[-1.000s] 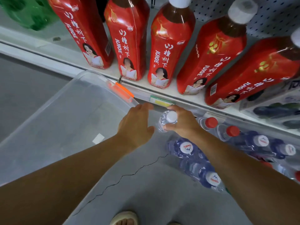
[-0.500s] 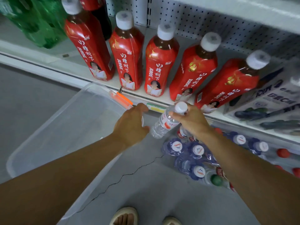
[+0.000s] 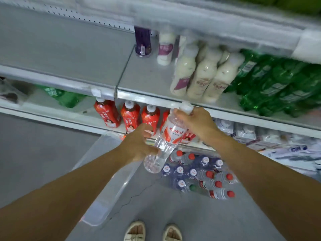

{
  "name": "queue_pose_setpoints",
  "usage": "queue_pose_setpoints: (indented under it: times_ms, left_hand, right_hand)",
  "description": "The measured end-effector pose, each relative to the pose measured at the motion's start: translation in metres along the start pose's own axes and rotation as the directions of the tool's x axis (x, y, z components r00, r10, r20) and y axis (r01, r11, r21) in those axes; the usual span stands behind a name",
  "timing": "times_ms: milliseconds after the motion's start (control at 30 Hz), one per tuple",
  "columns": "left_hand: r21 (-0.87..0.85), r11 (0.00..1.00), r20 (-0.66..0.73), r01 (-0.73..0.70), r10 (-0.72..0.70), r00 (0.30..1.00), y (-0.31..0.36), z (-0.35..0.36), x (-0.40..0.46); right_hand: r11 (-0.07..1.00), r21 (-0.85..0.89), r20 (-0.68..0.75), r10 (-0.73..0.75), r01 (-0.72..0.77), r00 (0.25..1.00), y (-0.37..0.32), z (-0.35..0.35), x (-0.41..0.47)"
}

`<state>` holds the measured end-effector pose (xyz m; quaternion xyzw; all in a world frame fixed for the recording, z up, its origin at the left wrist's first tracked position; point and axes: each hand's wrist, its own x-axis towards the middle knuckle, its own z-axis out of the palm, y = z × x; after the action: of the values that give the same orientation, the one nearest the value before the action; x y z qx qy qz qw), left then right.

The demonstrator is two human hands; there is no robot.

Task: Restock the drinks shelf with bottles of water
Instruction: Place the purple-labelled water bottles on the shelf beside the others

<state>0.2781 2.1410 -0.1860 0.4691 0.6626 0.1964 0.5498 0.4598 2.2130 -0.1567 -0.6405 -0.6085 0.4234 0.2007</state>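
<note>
The water bottle [image 3: 166,141] with the red and white label is up in the air in front of the shelves, tilted, cap end up by the edge of the middle shelf [image 3: 151,79] and base hanging down toward the floor. The right hand [image 3: 198,124] is wrapped round its neck just under the white cap, and the left hand [image 3: 139,145] is at the lower part with the thumb on the clear plastic, though its fingers are tucked behind the bottle so I can't tell how tight that hold is. Behind the bottle sit red juice bottles [image 3: 129,117]; I count three clearly, with a fourth and maybe more blocked by the bottle and hands. Down on the floor there's a cluster of water bottles [image 3: 199,174], some with red caps and some white, too overlapped for a solid count. A clear plastic bin [image 3: 111,188] sits left of them, mostly covered by the left arm. Up on the middle shelf: three cream-coloured bottles [image 3: 201,79] in front, more blurred behind, and green bottles [image 3: 271,84] smeared by motion.
</note>
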Motion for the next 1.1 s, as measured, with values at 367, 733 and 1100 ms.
queue_pose_setpoints:
  times_ms: [367,733,1100]
  left_hand:
    - [-0.012,0.982,0.09,-0.187,0.188,0.978,0.152,-0.056,-0.106]
    - [0.056,0.901,0.08,-0.431,0.426,0.901,0.281,-0.083,-0.19]
    - [0.07,0.733,0.013,-0.677,0.678,0.735,0.418,-0.102,-0.251]
  right_hand:
    - [0.995,0.092,-0.057,-0.042,0.047,0.998,-0.178,-0.123,-0.067]
    - [0.987,-0.014,-0.246,-0.16,0.162,0.956,-0.293,-0.227,-0.139]
    - [0.936,-0.177,-0.418,-0.353,0.306,0.837,-0.395,-0.341,-0.222]
